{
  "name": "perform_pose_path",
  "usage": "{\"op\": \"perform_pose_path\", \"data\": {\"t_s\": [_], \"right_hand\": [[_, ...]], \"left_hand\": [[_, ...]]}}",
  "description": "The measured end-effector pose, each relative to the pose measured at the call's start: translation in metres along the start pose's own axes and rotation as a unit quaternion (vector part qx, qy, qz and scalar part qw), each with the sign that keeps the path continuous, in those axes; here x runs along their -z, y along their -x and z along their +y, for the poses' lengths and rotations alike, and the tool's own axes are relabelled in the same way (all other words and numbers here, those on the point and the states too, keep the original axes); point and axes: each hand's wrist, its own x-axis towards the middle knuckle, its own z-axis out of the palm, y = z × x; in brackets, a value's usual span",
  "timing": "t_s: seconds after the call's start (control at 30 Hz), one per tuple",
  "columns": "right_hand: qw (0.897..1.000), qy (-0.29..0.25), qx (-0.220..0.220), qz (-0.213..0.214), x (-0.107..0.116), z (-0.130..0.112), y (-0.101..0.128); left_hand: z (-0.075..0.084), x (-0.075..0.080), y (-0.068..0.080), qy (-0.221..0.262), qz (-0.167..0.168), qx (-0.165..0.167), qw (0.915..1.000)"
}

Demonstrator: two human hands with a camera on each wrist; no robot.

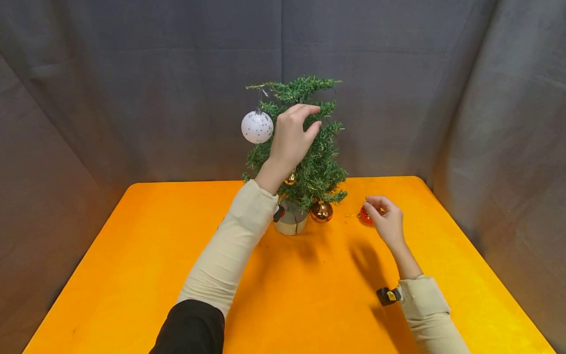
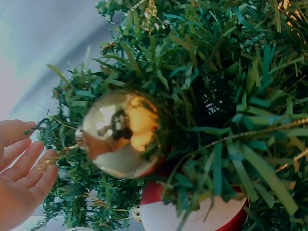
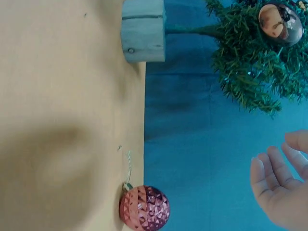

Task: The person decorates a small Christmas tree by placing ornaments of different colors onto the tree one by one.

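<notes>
A small green Christmas tree (image 1: 325, 157) stands at the back of the table. My left hand (image 1: 294, 135) is raised in front of its upper branches, thumb and fingers apart with nothing between them. In the left wrist view, those fingers (image 2: 33, 168) are beside a gold bauble (image 2: 120, 134) hanging among the needles. A white speckled bauble (image 1: 257, 127) hangs left of this hand. Over the table to the right, my right hand (image 1: 385, 221) has bent, empty fingers. A red faceted bauble (image 3: 144, 208) with a string loop lies on the table, apart from that hand in the right wrist view.
Low on the tree hang a copper bauble (image 1: 321, 212) and a small gold bauble (image 1: 290, 178). A red and white ornament (image 2: 192, 207) is partly hidden by needles. The tree's wooden base (image 3: 143, 31) rests on the orange table (image 1: 146, 265). Grey curtains (image 1: 177, 98) surround the table.
</notes>
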Motion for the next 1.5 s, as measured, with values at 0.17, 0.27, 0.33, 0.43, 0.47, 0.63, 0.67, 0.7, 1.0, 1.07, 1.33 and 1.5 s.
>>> {"op": "perform_pose_path", "data": {"t_s": [0.17, 0.27, 0.33, 0.43, 0.47, 0.63, 0.67, 0.7, 1.0, 1.07, 1.33, 1.5], "right_hand": [[1.000, 0.019, -0.003, -0.004, 0.006, 0.008, -0.002], [0.996, 0.089, -0.024, 0.000, 0.007, -0.017, -0.002], [0.993, 0.106, -0.045, -0.005, 0.010, -0.015, -0.003], [0.989, 0.124, -0.076, -0.006, 0.013, -0.010, -0.005], [0.988, 0.127, -0.085, -0.006, 0.015, -0.008, -0.005], [0.984, 0.135, -0.118, -0.012, 0.021, 0.007, -0.008], [0.983, 0.137, -0.123, -0.014, 0.022, 0.009, -0.009], [0.982, 0.139, -0.129, -0.016, 0.023, 0.012, -0.009], [0.969, 0.160, -0.175, -0.075, 0.029, 0.026, -0.015], [0.963, 0.165, -0.185, -0.102, 0.029, 0.029, -0.017], [0.935, 0.176, -0.264, -0.160, 0.031, 0.042, -0.021], [0.926, 0.155, -0.297, -0.174, 0.032, 0.048, -0.023]], "left_hand": [[-0.004, -0.003, -0.005, -0.005, -0.017, 0.009, 0.9998], [-0.006, -0.005, -0.006, -0.009, -0.014, 0.007, 0.9998], [-0.007, -0.006, -0.007, -0.012, -0.013, 0.007, 0.9998], [-0.008, -0.007, -0.009, -0.017, -0.021, 0.013, 0.9995], [-0.008, -0.008, -0.010, -0.018, -0.024, 0.013, 0.9995], [-0.009, -0.009, -0.013, -0.025, -0.027, 0.014, 0.9992], [-0.009, -0.009, -0.013, -0.025, -0.027, 0.015, 0.9992], [-0.009, -0.010, -0.013, -0.026, -0.028, 0.016, 0.9992], [-0.009, -0.009, -0.017, -0.022, -0.053, 0.029, 0.9979], [-0.009, -0.009, -0.018, -0.024, -0.061, 0.036, 0.9972], [-0.010, -0.009, -0.019, -0.026, -0.059, 0.031, 0.9975], [-0.010, -0.009, -0.020, -0.031, -0.065, 0.039, 0.9967]]}}
